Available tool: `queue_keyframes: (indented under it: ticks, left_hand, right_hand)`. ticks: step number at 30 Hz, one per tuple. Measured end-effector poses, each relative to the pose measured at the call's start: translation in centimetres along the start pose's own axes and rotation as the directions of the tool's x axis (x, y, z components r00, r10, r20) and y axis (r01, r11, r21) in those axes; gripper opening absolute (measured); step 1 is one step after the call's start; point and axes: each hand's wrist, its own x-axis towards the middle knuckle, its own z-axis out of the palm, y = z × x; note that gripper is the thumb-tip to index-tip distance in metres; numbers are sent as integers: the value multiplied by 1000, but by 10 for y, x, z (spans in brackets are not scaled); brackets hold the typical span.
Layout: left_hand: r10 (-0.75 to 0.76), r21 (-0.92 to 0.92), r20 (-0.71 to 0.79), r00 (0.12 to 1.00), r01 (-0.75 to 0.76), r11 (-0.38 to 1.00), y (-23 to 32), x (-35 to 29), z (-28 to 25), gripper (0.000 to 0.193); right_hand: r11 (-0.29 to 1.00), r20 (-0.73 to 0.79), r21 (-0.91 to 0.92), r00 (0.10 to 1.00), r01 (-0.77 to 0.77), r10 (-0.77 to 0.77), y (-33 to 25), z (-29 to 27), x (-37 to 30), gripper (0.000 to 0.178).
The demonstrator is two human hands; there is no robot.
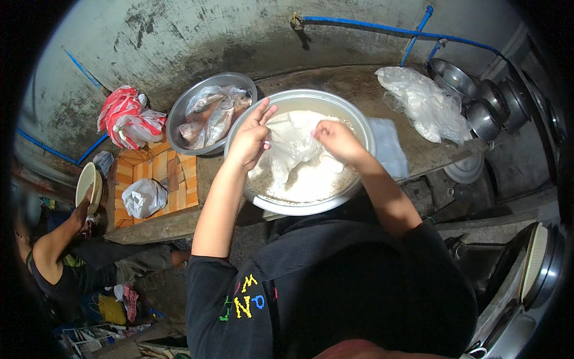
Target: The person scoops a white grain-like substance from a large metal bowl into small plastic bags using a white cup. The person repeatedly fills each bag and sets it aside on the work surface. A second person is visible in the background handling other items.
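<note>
A large metal basin [366, 128] stands in front of me, with white powder [311, 185] heaped in it. Over the powder hangs a thin clear plastic bag [286, 149], spread between my hands. My left hand [254, 136] pinches one side of its mouth with the thumb and lower fingers, while two fingers stick out. At the other side, my right hand [338, 140] has its fingertips closed on the plastic. Whether the bag holds anything is hard to see in the glare. Left of the basin, a smaller metal bowl [173, 119] holds several whole fish [220, 121] in reddish liquid.
Flat clear plastic bags [388, 146] lie right of the basin, and a filled clear bag [421, 102] lies farther right beside dark pots [487, 116]. A red-and-white bag [128, 116] and a white bag [144, 198] sit left. Another person [57, 254] holds a pale bowl [88, 185].
</note>
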Motion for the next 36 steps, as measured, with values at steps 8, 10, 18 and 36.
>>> queue_keyframes:
  ticks: [8, 10, 18, 36]
  left_hand:
    - [95, 458, -235, 967, 24, 889, -20, 8, -18, 67]
    - [83, 463, -285, 955, 61, 884, -25, 8, -17, 61]
    - [276, 624, -321, 906, -16, 781, -22, 22, 16, 29]
    - [297, -15, 311, 903, -307, 951, 27, 67, 259, 21]
  right_hand:
    - [940, -241, 65, 919, 336, -312, -39, -24, 3, 16]
    - [917, -249, 21, 891, 398, -380, -48, -32, 7, 17]
    - [913, -293, -136, 865, 384, -407, -42, -75, 1, 15]
    - [743, -411, 438, 848, 506, -335, -6, -236, -52, 9]
